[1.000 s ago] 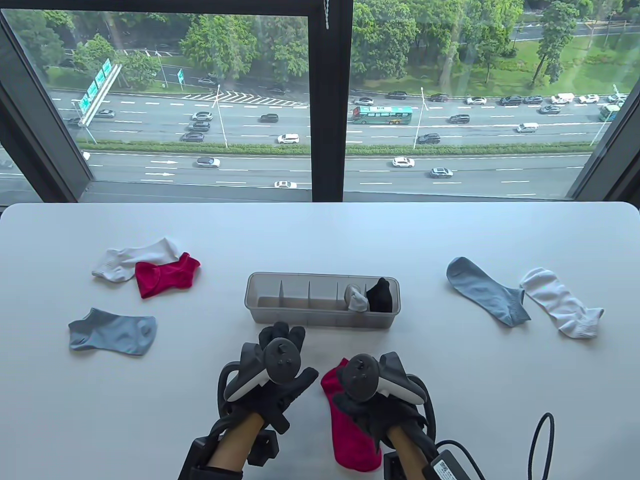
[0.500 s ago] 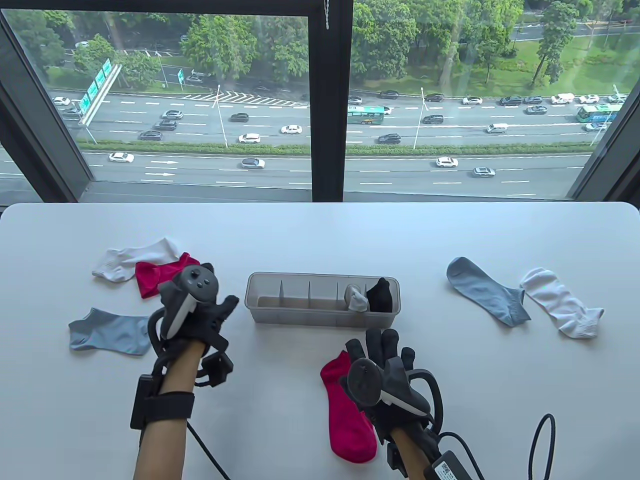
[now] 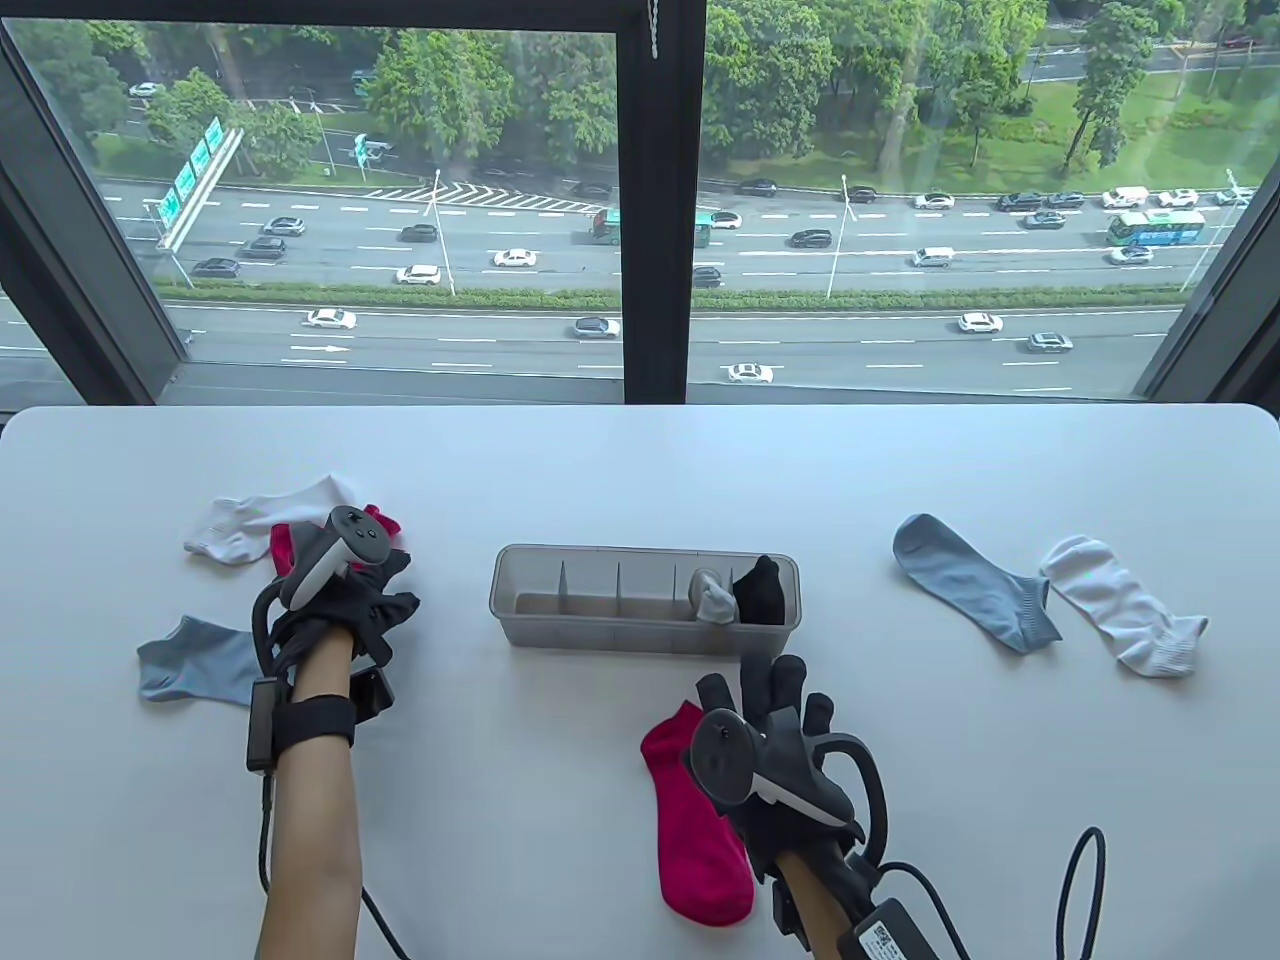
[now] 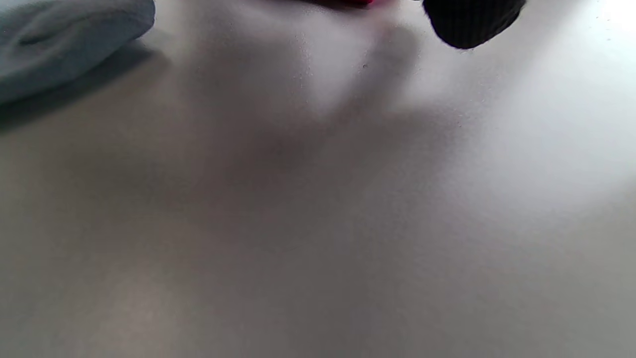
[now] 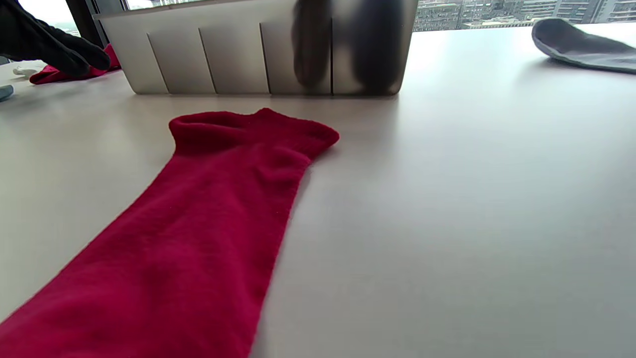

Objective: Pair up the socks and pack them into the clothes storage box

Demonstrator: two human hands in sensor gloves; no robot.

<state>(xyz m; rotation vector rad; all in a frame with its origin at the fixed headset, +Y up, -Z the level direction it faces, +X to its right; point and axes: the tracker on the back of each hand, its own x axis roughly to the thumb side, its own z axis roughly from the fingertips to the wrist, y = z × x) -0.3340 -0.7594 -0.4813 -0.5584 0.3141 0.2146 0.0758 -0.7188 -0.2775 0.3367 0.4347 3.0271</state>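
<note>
The left hand (image 3: 350,595) is down over the far red sock (image 3: 283,545) at centre left of the table view, its fingers hidden under the tracker, so I cannot tell whether its grip has closed on the cloth. The left wrist view shows only a dark fingertip (image 4: 472,22) at the top edge and a sliver of red. The right hand (image 3: 770,730) sits low and centre with fingers straight, its grip wide and holding nothing, just beside the near red sock (image 3: 695,830) flat on the counter (image 3: 600,470).

The box (image 3: 520,590) stands in the middle, with a grey-white bundle (image 3: 712,598) and a black bundle (image 3: 760,590) in its two right compartments; the other slots look empty.

What could go wrong: the far red sock overlaps a white sock (image 3: 240,520), so a careless pinch may drag both. A grey sock (image 3: 195,665) lies just beside the left wrist, and the forearm or its cable could sweep it out of place. Carrying the red one across, the sleeve of cloth might catch the box rim and shift it. Another grey sock (image 3: 975,580) and white sock (image 3: 1125,605) lie well apart at right.

Writing: a small printed label near the right wrist at bottom right, too small to read; the green road signs outside are also illegible.
</note>
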